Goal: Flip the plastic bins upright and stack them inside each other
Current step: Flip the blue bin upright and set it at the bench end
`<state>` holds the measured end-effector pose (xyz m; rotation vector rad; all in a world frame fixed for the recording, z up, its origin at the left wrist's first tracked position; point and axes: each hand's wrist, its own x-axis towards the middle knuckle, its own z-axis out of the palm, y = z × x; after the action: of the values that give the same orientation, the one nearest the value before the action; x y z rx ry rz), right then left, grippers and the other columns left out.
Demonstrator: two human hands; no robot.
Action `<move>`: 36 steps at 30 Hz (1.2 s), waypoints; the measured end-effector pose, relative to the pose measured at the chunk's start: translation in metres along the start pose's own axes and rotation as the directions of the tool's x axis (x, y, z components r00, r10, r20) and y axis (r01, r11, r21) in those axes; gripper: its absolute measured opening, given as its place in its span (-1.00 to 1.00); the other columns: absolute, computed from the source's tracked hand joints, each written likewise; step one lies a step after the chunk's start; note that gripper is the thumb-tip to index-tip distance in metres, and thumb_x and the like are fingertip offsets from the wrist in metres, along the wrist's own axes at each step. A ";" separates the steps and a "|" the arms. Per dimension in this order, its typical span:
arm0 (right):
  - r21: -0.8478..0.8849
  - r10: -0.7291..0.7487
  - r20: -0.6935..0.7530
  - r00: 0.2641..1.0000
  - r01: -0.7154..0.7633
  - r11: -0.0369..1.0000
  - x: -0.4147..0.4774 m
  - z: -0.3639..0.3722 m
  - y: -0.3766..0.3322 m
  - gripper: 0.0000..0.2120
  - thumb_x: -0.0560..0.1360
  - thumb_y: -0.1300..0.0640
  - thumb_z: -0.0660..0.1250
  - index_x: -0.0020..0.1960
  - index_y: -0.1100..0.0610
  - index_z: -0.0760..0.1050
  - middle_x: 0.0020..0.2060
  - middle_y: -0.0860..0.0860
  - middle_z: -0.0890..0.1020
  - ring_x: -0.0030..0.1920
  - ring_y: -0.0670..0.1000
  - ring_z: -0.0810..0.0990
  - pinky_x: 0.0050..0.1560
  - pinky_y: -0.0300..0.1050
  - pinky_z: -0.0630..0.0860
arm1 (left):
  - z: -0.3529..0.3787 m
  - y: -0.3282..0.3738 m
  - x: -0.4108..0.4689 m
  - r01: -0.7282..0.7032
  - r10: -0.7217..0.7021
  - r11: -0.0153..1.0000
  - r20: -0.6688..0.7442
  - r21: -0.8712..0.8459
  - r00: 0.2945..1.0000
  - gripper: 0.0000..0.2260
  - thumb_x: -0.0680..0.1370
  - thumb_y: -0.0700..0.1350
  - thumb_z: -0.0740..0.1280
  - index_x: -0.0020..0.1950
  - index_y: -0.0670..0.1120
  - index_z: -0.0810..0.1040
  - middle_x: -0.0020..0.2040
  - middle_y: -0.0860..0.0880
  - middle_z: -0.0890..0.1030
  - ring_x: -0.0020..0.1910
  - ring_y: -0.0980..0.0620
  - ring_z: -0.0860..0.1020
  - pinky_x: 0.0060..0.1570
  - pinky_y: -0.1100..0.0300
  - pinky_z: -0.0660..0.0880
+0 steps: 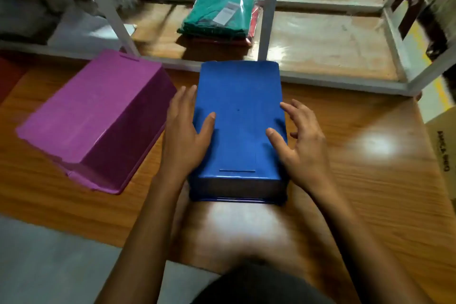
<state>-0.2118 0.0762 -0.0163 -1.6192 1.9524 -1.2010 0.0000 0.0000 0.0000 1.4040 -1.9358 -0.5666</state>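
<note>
Wood-grain floor [370,180]: upside-down rectangular blue plastic bin [237,118] between left hand [185,131], flat against its side, and right hand [301,148], fingers spread, gripping nothing; upside-down purple plastic bin [86,118] leftward.

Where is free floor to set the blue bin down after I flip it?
Widest bare wood: right of the blue bin, bordered by the shelf frame and the cardboard box. Crowded: between purple bin and blue bin, where the left hand sits.
</note>
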 end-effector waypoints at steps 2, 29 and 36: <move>-0.010 0.070 0.018 0.997 -0.070 0.997 0.013 0.005 -0.002 -0.30 0.45 -0.21 0.28 0.48 0.12 0.35 0.46 0.11 0.40 0.48 0.09 0.35 0.36 0.17 0.43 | 0.000 -0.007 0.016 0.089 -0.089 0.993 0.000 -0.082 0.996 -0.46 0.61 -0.05 0.31 0.54 -0.19 0.25 0.51 -0.18 0.30 0.51 -0.11 0.27 0.48 -0.04 0.24; -0.492 -0.053 0.402 0.914 0.264 0.830 0.023 -0.118 -0.024 -0.46 0.57 -0.25 0.01 0.52 -0.17 0.28 0.54 -0.03 0.32 0.47 0.10 0.31 0.45 0.13 0.25 | 0.112 0.008 -0.015 0.484 -0.427 0.723 0.230 -0.493 0.874 -0.79 0.65 -0.05 0.26 -0.06 -0.12 0.61 -0.14 -0.04 0.66 -0.09 0.02 0.58 -0.16 0.35 0.50; -0.263 0.112 0.309 0.944 -0.028 0.964 0.028 -0.101 -0.021 -0.24 0.52 -0.24 0.28 0.60 -0.06 0.04 0.60 0.10 0.06 0.58 0.14 0.11 0.50 0.06 0.23 | 0.061 0.082 -0.006 0.358 -0.428 0.551 0.113 -0.754 0.897 -0.79 0.65 -0.05 0.22 0.22 -0.05 0.55 0.14 -0.01 0.64 0.12 0.09 0.61 0.10 0.05 0.56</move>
<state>-0.2784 0.0898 0.0662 -1.7229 1.9892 -0.6250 -0.0973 0.0301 0.0128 1.2281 -1.0332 -1.3368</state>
